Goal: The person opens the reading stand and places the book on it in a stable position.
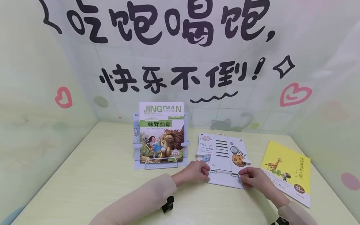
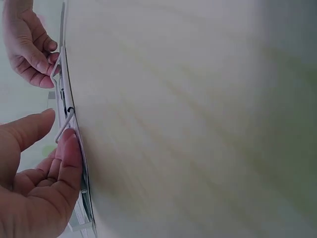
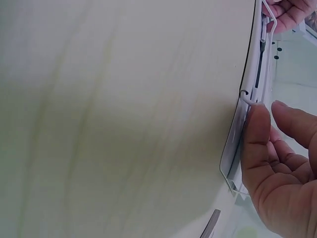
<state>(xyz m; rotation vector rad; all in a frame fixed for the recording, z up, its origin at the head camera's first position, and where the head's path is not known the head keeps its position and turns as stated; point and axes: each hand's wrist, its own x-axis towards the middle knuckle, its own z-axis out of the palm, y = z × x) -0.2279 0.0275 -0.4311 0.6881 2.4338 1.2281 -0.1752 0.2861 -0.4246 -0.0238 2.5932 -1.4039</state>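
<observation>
A white book stand (image 1: pixel 222 153) printed "Tiny universe" lies before me on the table, with slots down its middle and a wire page holder (image 1: pixel 225 171) across its lower part. My left hand (image 1: pixel 196 171) is at the stand's lower left side. In the left wrist view its index fingertip touches the bent wire, and the thumb stands apart from it. At the lower right side is my right hand (image 1: pixel 257 180). Its index fingertip (image 3: pixel 258 116) meets the wire's other end in the right wrist view, the thumb a small gap away.
To the left, a second book stand (image 1: pixel 137 159) holds an upright book (image 1: pixel 162 134) with a lion on its cover. A yellow book (image 1: pixel 292 165) with a giraffe lies flat on the right of the pale wooden table (image 1: pixel 92 175). Printed walls (image 1: pixel 180 103) enclose the table's back and sides.
</observation>
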